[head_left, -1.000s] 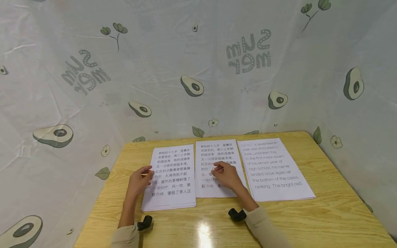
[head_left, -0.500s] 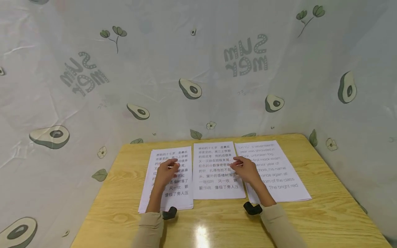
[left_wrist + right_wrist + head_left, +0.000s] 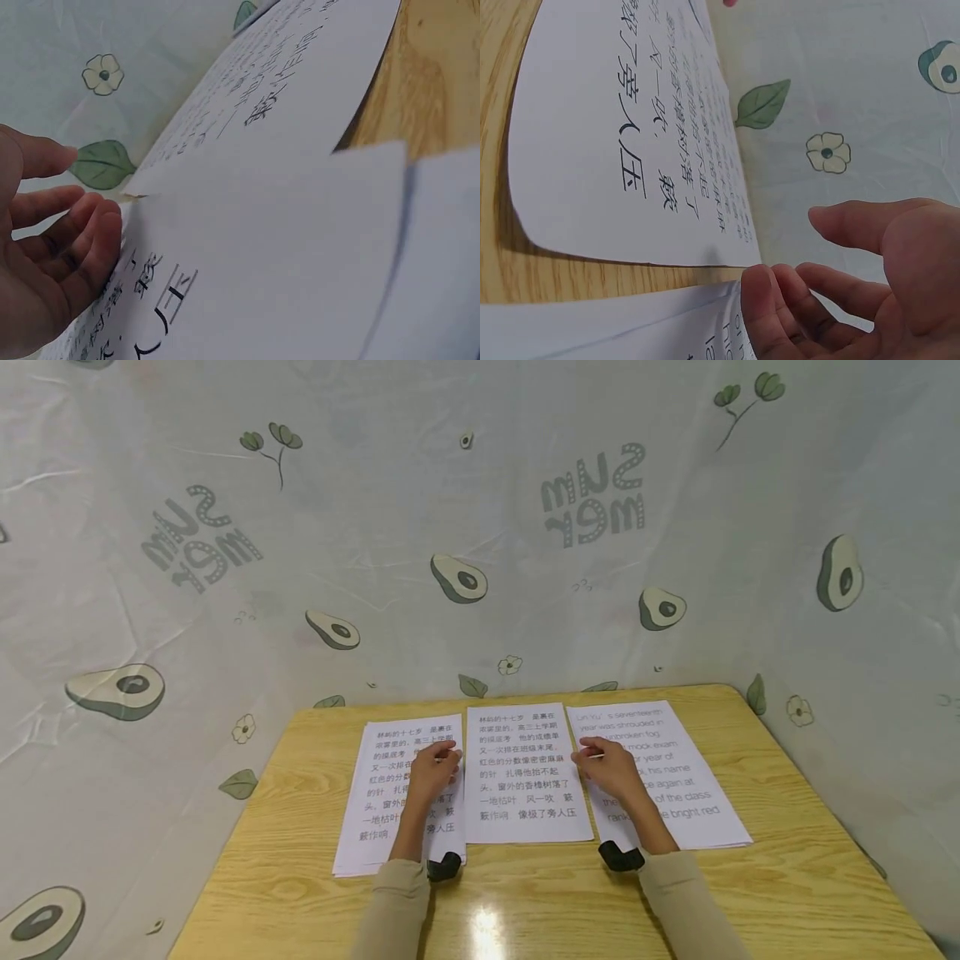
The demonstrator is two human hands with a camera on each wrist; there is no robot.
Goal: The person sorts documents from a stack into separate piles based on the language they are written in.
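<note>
Three stacks of printed paper lie side by side. The left stack (image 3: 352, 843) and middle stack (image 3: 525, 777) carry Chinese text; the right stack (image 3: 701, 768) is in English. Over the right part of the left stack is my left hand (image 3: 433, 772), fingers loosely bent and nothing held. My right hand (image 3: 611, 770) is over the left edge of the right stack, also holding nothing. In the left wrist view the left hand's fingertips (image 3: 109, 217) are close over the printed sheet. The right wrist view shows a gap between thumb (image 3: 847, 225) and fingers.
The papers lie on a yellow wood-grain table (image 3: 540, 902). A pale curtain (image 3: 375, 527) printed with avocados hangs behind and at both sides. Black mounts (image 3: 444, 867) sit at both wrists, below beige sleeves (image 3: 393, 902).
My left hand has moved right, from the left stack's outer edge to its right part. My right hand has moved right, off the middle stack to the right stack's edge. The stacks look unmoved.
</note>
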